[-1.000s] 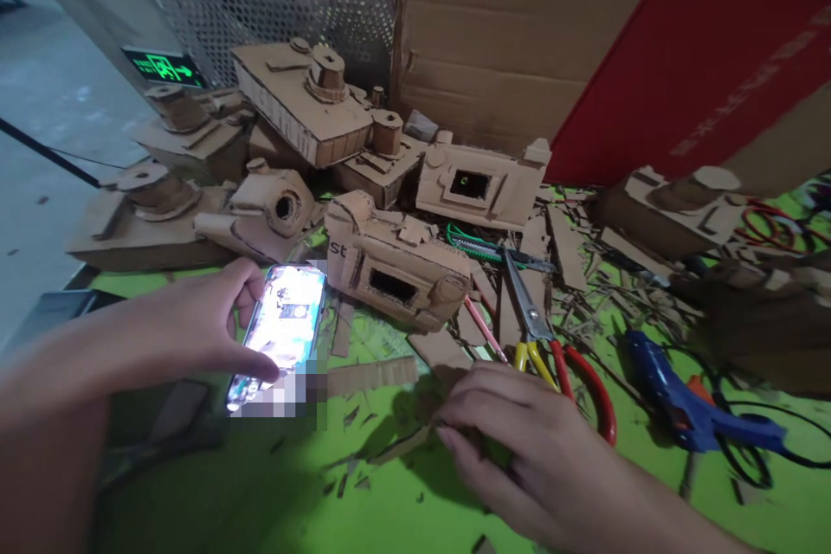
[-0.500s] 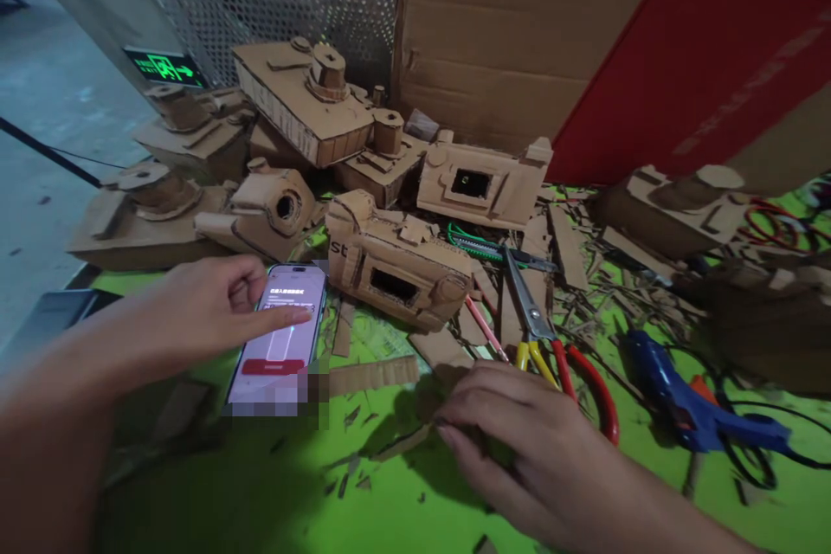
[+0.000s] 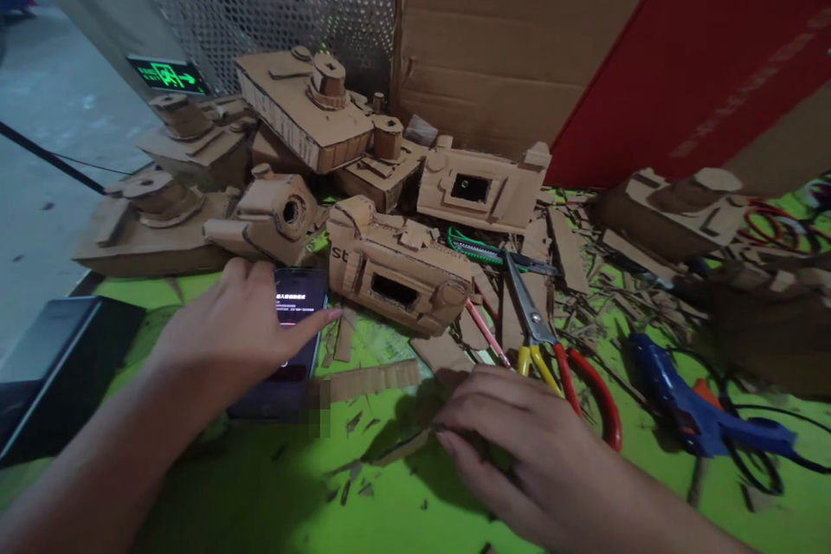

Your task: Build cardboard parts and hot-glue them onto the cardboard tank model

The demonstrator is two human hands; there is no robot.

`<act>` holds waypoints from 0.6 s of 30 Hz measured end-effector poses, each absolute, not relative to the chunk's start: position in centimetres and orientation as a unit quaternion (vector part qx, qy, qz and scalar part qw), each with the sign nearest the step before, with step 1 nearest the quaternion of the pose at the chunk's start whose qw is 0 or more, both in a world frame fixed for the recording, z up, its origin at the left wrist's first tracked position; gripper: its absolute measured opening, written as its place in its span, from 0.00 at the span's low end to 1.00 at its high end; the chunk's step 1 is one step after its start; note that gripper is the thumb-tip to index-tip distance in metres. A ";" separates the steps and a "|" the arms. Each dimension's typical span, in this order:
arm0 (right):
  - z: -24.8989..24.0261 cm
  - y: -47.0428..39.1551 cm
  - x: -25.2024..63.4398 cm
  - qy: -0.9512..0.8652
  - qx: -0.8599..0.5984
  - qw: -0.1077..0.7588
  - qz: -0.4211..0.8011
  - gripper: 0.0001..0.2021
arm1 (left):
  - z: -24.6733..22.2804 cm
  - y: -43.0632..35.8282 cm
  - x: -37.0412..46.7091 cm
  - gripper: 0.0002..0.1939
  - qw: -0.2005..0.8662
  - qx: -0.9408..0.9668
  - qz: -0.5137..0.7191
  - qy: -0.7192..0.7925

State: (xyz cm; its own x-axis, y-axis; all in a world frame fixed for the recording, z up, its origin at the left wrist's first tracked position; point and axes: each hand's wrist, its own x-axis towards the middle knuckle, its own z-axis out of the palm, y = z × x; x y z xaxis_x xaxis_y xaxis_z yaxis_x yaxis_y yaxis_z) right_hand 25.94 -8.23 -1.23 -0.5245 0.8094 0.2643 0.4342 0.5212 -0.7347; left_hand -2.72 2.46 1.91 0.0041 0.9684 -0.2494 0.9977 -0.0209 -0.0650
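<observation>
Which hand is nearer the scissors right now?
The right hand. It rests flat on the green mat just below the scissors, close to their yellow and red handles. The left hand is far off to the left, over the phone.

glossy glass phone (image 3: 299, 312), rough cardboard models (image 3: 396, 264), metal scissors (image 3: 529, 312)

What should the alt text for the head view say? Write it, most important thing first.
A person's left hand rests over a dark-screened phone on a green table, while the right hand lies flat on cardboard scraps. Behind them stand cardboard models; scissors and a blue glue gun lie to the right.
</observation>
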 end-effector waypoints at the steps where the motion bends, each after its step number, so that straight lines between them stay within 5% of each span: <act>1: -1.2 -8.3 26.0 -0.817 -0.382 0.303 0.309 0.06 | 1.8 2.2 -2.3 0.37 0.064 0.703 -0.115 0.699; 18: -1.2 -8.4 26.3 -0.816 -0.386 0.303 0.305 0.06 | 4.1 3.0 -4.8 0.55 0.115 0.613 -0.093 0.776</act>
State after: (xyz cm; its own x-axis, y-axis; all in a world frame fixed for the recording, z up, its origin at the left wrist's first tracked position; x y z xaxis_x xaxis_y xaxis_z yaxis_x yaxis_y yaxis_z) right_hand 26.30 -8.37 -1.24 -0.5188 0.8146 0.2593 0.4445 0.5161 -0.7322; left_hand -4.81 3.03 4.12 -0.2217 0.9303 -0.2924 0.9730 0.2310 -0.0029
